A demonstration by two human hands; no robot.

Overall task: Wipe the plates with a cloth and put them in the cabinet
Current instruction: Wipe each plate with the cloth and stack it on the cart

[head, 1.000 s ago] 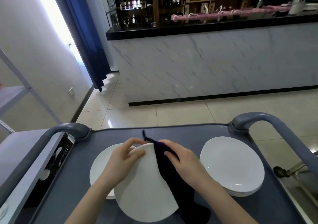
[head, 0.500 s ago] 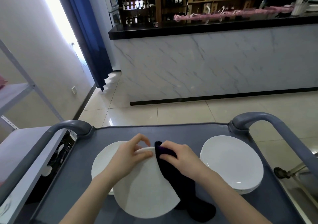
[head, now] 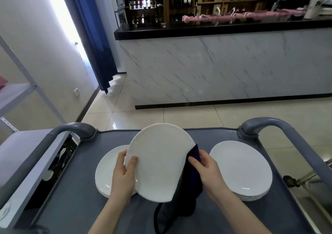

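Note:
A white plate is held tilted up above the grey cart top. My left hand grips its left rim, thumb on the face. My right hand pinches a dark purple cloth against the plate's right rim; the cloth hangs down to the cart. Under the plate on the left lies a stack of white plates. Another stack of white plates sits on the right of the cart.
The cart has grey handle bars at left and right. A metal shelf rack stands at the left. Ahead, across tiled floor, is a marble-fronted bar counter with bottle shelves behind.
The plate has been turned and raised, its face now toward me. My left hand shifted from the top rim to the left rim; my right hand with the cloth moved to the right rim.

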